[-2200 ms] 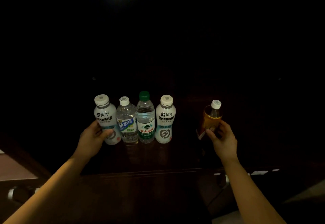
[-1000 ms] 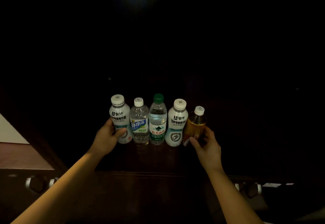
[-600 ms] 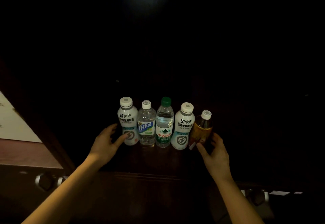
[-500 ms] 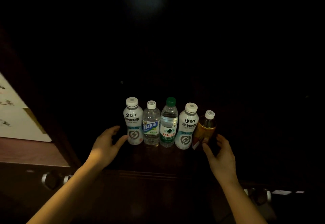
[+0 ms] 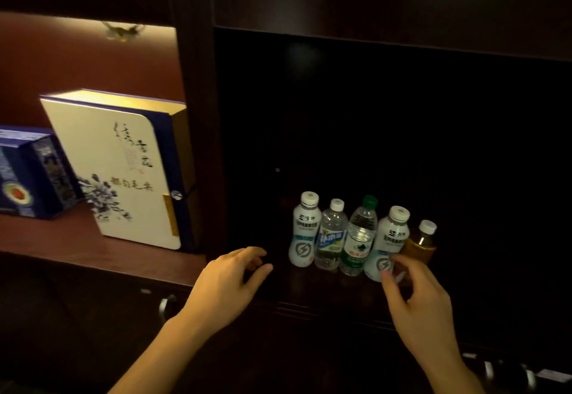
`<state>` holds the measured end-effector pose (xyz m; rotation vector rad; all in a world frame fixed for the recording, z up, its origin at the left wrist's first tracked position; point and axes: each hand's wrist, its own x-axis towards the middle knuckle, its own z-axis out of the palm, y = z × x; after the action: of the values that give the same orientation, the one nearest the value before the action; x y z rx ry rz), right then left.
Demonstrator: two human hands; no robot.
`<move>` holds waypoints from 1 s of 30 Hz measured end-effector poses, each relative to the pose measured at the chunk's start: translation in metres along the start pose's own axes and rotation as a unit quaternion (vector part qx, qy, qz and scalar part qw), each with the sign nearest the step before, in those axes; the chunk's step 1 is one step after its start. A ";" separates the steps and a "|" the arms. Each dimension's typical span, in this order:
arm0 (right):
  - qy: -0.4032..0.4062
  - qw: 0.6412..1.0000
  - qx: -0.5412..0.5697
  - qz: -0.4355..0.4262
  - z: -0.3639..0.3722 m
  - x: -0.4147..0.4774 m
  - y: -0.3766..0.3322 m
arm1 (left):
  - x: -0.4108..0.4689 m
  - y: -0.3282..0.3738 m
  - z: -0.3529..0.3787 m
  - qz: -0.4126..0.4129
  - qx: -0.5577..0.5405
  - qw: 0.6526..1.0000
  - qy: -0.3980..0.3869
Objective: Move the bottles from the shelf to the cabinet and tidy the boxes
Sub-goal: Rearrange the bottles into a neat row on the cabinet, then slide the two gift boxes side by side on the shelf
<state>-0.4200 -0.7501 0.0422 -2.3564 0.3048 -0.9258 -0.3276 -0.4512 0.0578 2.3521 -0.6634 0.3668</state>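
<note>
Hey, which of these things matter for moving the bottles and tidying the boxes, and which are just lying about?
Part of the job: left white bottle, blue-label bottle, green-cap bottle, right white bottle, amber bottle, all in the cabinet; cream box and blue box on the shelf.
Just there: metal handle, shelf light.

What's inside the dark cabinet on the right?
A row of five upright bottles: white bottle, blue-labelled bottle, green-capped bottle, second white bottle, amber bottle. The right hand hides the amber bottle's base; the back is too dark to see.
</note>
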 end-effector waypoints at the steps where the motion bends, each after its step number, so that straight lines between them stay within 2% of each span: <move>1: 0.001 1.000 0.000 -0.014 0.002 -0.002 -0.012 | -0.005 -0.001 -0.010 0.003 0.001 1.000 0.005; 12: -0.042 0.990 0.043 -0.126 0.039 -0.026 -0.133 | -0.064 -0.044 -0.110 -0.037 0.063 0.995 0.069; 16: -0.053 0.980 0.051 -0.183 0.058 -0.037 -0.173 | -0.092 -0.066 -0.139 -0.069 0.080 0.990 0.096; 30: -0.147 0.941 0.110 -0.284 0.151 -0.070 -0.297 | -0.168 -0.152 -0.222 -0.193 0.136 0.958 0.165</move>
<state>-0.3687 -0.4165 0.0915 -2.3560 -0.5990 -0.7795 -0.4033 -0.1438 0.0736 2.5201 0.0117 0.6867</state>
